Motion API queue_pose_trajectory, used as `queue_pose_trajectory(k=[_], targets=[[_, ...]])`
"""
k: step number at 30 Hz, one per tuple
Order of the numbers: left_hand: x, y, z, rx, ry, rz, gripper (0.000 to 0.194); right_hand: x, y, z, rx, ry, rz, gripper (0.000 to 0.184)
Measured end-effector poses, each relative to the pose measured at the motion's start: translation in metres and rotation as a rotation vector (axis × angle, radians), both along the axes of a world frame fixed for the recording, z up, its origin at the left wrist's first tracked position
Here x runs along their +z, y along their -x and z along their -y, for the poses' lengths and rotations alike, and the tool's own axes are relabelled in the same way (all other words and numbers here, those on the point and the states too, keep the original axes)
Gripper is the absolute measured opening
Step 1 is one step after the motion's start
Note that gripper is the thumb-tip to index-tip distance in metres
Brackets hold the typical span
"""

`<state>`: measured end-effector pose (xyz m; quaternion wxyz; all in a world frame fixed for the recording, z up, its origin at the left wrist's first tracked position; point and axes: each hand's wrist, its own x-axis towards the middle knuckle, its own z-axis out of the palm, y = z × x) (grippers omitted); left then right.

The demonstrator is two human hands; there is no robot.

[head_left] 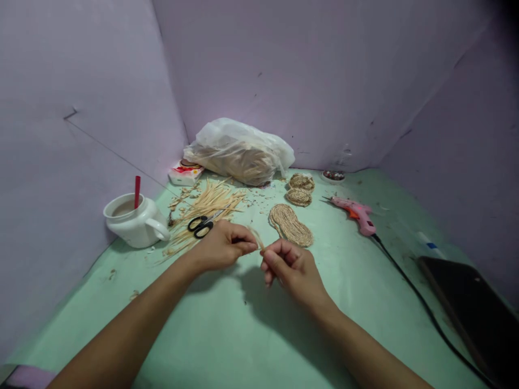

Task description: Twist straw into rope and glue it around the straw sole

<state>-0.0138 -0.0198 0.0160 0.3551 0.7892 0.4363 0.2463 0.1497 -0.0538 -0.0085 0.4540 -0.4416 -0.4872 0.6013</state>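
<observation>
Left hand [224, 246]: thumb and fingers pinch a thin pale strand [256, 235] above the middle of the counter [227, 335]. Right hand [294, 269]: thumb and index finger pinched at the strand's near end, other fingers curled.

Just beyond the right hand lies an oblong coiled piece [291, 226]; farther back, round coiled pieces [299, 196]. Left of centre, black-handled scissors [200, 225] rest on loose straw strips [214, 201], near the left hand. Far left, a white pitcher [135, 222] holds a red stick [137, 192]. At the back wall, a plastic bag [243, 154] of fibre sits beside a red-and-white box [185, 174], its print too small to read. Right: pink glue gun [356, 213], its black cord [421, 300] running nearward past a dark flat object [472, 308].
</observation>
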Motion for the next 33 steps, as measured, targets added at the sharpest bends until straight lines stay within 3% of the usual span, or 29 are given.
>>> queue_pose_trajectory(k=[4,8,12,14,17,19,21,23,25,28,33], targets=[[-0.006,-0.010,0.010,-0.046,-0.323,-0.256,0.021,-0.005,0.005,-0.015,-0.209,0.075,0.046,0.024],[-0.004,-0.015,0.021,-0.105,-0.603,-0.608,0.020,-0.012,0.008,-0.023,-0.212,0.059,0.158,0.020],[0.004,-0.013,0.024,-0.117,-0.672,-0.655,0.018,-0.016,0.006,-0.020,-0.174,-0.050,0.299,0.013],[0.010,-0.009,0.023,-0.140,-0.609,-0.606,0.016,-0.016,0.004,-0.015,-0.029,-0.235,0.448,0.013],[0.017,0.001,0.017,-0.193,-0.378,-0.387,0.016,-0.013,0.000,-0.008,0.291,-0.472,0.572,0.016],[0.017,0.009,0.008,-0.173,-0.140,-0.183,0.014,-0.009,-0.001,-0.005,0.407,-0.439,0.480,0.016],[0.013,0.016,-0.001,-0.112,0.110,-0.019,0.011,-0.004,0.000,-0.002,0.432,-0.313,0.318,0.015],[0.007,0.018,-0.008,-0.042,0.267,0.108,0.013,0.000,0.003,-0.002,0.384,-0.163,0.151,0.017],[0.001,0.014,-0.011,0.023,0.297,0.203,0.013,0.000,0.007,-0.004,0.268,-0.048,0.020,0.023],[-0.004,0.003,-0.005,0.050,0.173,0.177,0.011,-0.005,0.011,-0.011,0.043,0.051,-0.108,0.030],[-0.005,-0.014,0.012,0.112,-0.163,-0.106,0.024,-0.012,0.014,-0.018,-0.217,0.118,-0.122,0.025]])
